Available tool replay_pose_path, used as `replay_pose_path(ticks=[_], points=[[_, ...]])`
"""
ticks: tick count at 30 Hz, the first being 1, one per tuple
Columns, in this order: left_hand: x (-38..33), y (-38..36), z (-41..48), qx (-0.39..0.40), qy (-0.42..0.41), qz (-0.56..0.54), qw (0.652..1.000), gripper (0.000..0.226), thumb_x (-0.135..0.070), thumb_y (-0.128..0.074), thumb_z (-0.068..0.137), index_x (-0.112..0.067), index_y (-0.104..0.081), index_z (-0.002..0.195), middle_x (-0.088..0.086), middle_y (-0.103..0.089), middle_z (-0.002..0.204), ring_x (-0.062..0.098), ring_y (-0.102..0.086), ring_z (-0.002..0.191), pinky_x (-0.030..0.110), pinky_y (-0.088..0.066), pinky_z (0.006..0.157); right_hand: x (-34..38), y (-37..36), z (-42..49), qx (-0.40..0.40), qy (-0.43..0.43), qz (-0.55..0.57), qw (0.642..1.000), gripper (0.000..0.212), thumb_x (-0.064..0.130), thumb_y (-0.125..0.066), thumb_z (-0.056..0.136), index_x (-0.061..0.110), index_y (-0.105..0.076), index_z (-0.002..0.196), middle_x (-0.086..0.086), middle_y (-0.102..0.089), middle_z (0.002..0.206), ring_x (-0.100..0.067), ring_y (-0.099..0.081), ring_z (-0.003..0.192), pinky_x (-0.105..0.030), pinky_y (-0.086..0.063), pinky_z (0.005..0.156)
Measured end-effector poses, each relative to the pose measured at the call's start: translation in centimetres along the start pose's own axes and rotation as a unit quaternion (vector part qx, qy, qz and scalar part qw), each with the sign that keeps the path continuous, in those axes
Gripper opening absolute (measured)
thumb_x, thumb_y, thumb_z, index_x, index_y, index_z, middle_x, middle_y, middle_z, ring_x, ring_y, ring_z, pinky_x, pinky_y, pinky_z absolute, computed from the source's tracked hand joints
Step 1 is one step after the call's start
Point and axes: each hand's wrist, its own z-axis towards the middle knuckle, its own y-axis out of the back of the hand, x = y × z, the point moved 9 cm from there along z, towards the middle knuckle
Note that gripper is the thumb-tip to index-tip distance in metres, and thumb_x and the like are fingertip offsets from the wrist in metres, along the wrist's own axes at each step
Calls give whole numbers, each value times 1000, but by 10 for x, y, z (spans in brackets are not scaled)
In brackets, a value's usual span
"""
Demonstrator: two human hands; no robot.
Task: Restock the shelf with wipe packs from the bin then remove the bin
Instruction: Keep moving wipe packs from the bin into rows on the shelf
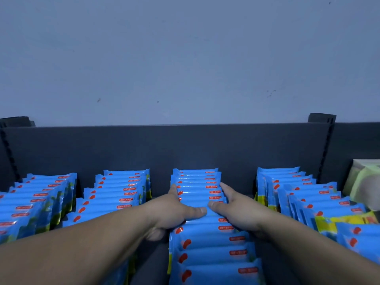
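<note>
Soft, light and slick by the look of the wipe packs (198, 189): blue film pouches stood on edge, one behind another, in the centre row of the shelf (185, 147), running up toward its back panel. Likely to fan out or slip if lifted singly; better squeezed as a block at the two short ends, low on the sides. Clasped that way now by the left hand (174, 212) and right hand (234, 208): thumbs laid across the tops, nearly touching, fingers down either side. Flanked by neighbouring rows (119, 192) toward the shelf's left and right edges, dark gaps between. Pale green packs (362, 182) at the far right. No bin in view.
</note>
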Motion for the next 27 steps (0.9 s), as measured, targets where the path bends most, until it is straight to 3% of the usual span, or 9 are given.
replay_pose_path(ticks=[7,10,13,14,16,18,21,24,27], points=[[-8,-3,-10,13,-18,3,1000,60,-15,-79,77,-26,-45,125,2,-72,108,23,-71,94,41,-56,86,2,0,-7,24,11,18,999,35,31,-61,93,43,-48,124,13,-72,105,-13,-71,94,-39,-54,92],[-16,-4,-23,0,-60,21,998,57,-24,-79,77,-27,-48,125,-7,-73,103,15,-72,91,32,-56,84,13,9,-26,7,44,31,999,27,35,-62,92,52,-46,105,33,-63,96,4,-67,85,-19,-53,76],[-20,-14,-51,-19,-106,128,986,61,-42,-74,79,-34,-43,131,-31,-64,105,-9,-63,91,11,-49,76,23,13,-55,-10,84,-15,996,24,46,-57,90,51,-41,108,48,-51,88,22,-57,78,-3,-43,64],[-19,-15,-60,-41,-120,194,973,80,-55,-71,75,-33,-32,142,-31,-54,121,-11,-55,104,10,-45,83,24,9,-65,2,98,-42,994,29,55,-54,85,53,-39,110,50,-53,85,27,-55,80,0,-42,68],[-15,-22,-75,-73,-157,315,933,118,-79,-64,58,-34,-8,151,-24,-18,153,-11,-27,132,17,-30,109,16,6,-82,4,117,-96,988,72,78,-52,67,49,-36,131,42,-58,109,20,-56,100,-9,-45,89],[-11,-32,-94,-81,-200,364,906,125,-83,-65,51,-38,-3,151,-28,5,154,-23,-5,131,11,-17,112,-2,2,-94,14,126,-123,984,102,88,-58,56,47,-26,144,29,-47,138,7,-49,122,-29,-43,104],[2,-35,-119,-101,-199,381,897,117,-71,-72,53,-54,3,140,-42,13,140,-39,6,110,-8,-9,92,-17,-7,-115,39,118,-121,985,111,72,-79,51,62,-14,140,31,-33,147,5,-41,131,-30,-41,107],[25,-31,-130,-124,-180,346,913,136,-80,-73,35,-57,10,140,-34,3,151,-19,1,136,13,-17,113,-24,-17,-131,56,102,-83,990,109,34,-88,65,59,-13,140,43,-53,118,17,-55,107,-5,-46,81],[41,-40,-130,-126,-150,336,921,134,-56,-85,53,-49,13,145,-26,-4,155,-9,-23,135,17,-32,108,-25,-22,-133,38,102,-91,990,106,26,-85,71,59,-7,134,39,-58,110,22,-56,96,1,-42,71]])
